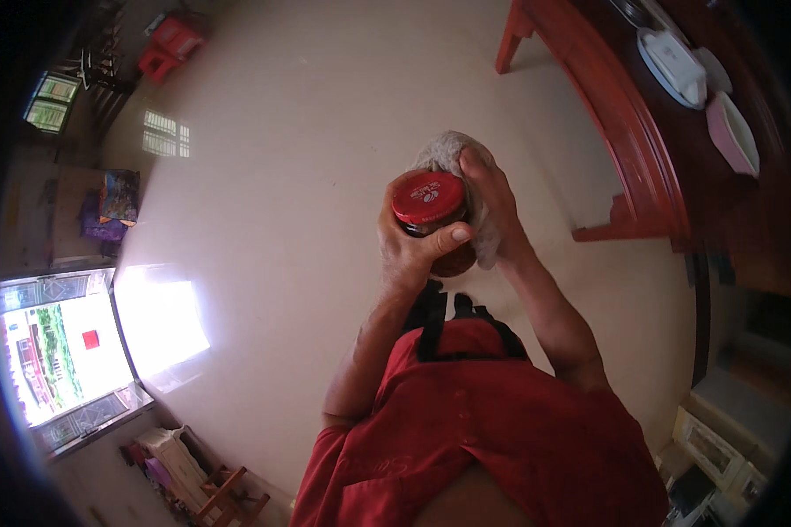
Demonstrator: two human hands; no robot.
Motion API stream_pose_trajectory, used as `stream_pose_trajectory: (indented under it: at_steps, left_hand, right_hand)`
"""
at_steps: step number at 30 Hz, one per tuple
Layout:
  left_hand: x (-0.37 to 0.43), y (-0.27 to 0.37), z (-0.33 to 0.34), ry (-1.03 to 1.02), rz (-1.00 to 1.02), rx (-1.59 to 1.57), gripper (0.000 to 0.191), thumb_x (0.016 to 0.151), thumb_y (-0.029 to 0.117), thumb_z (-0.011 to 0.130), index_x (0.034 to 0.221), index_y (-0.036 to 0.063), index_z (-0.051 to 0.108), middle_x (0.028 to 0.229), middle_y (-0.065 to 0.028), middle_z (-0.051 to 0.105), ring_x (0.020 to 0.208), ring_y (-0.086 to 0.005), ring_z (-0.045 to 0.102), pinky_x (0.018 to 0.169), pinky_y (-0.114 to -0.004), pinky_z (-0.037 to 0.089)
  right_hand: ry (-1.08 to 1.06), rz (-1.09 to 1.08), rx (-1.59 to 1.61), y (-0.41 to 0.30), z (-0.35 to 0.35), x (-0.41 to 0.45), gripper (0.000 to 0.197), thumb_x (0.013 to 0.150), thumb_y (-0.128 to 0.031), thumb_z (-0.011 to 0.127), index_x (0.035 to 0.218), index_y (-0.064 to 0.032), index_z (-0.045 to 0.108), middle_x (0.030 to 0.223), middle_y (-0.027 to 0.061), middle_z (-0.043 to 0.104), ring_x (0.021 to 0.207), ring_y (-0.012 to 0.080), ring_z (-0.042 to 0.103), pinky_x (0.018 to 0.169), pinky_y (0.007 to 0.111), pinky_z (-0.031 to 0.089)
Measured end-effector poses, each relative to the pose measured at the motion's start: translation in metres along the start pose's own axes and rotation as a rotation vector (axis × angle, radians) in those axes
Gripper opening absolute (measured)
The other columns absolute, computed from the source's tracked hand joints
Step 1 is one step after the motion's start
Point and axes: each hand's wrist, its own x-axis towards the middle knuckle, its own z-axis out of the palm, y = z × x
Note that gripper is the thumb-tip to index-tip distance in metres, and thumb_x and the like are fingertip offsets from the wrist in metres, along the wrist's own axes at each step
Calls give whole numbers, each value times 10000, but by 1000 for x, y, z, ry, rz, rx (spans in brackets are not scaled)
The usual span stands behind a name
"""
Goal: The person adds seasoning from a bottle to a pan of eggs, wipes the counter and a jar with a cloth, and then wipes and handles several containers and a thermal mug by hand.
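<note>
A glass jar (pixel 453 262) with dark brown contents and a red lid (pixel 430 197) is held up in front of my body. My left hand (pixel 405 240) wraps around it just under the lid, the thumb lying across the front. On the other side, my right hand (pixel 491 191) grips a greyish-white cloth (pixel 449 148) and presses it against the jar's far side. The cloth bunches above the lid and hangs down along the jar. White writing marks the lid. The right fingers are partly hidden behind the cloth.
At the right stands a reddish wooden table (pixel 623 118) bearing a white dish (pixel 675 62) and a pink container (pixel 732 135). Red plastic stools (pixel 171 46) are at the far left. An open doorway (pixel 59 349) is at the left, with a wooden chair (pixel 227 494) below it.
</note>
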Motion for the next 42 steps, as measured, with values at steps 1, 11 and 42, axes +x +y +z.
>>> stream_pose_trajectory:
  at_steps: [1,11,42]
  left_hand:
    - [24,-3,-8,8,44,8,851,548,342,894,1195,-5,466,1072,-107,585,1004,-204,569,884,-341,462]
    - [245,9,-20,61,69,-103,827,594,313,878,1205,-5,421,1070,-119,577,968,-208,575,862,-344,482]
    - [939,53,59,-512,179,111,832,508,232,865,1188,34,428,1062,-61,539,969,-172,545,861,-315,463]
  right_hand:
    - [80,-112,-94,4,4,20,456,900,-485,513,1013,-44,486,907,24,513,859,121,506,779,267,430]
    - [230,-256,-351,-16,28,201,379,924,-382,502,1064,-30,488,1075,113,483,963,213,493,863,351,410]
    - [308,-134,32,-220,-61,863,568,885,-589,475,1039,-42,464,919,31,499,834,96,480,769,255,424]
